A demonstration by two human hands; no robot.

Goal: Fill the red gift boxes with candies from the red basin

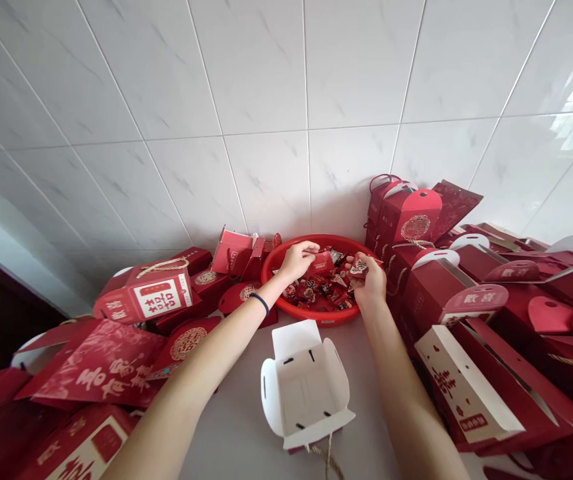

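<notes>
A round red plastic basin stands against the wall, filled with small red wrapped sweets. Over its left side, my left hand has its fingers pinched at a plain red packet. My right hand is closed around a small red and white patterned packet at the basin's right side. In front of the basin, between my forearms, an open gift box shows its white inside, with its flaps spread and a rope handle at the near edge.
Red gift boxes with gold and white lettering are piled on the left and right. Some on the right are stacked high beside the basin. A white tiled wall closes off the back of the grey tabletop.
</notes>
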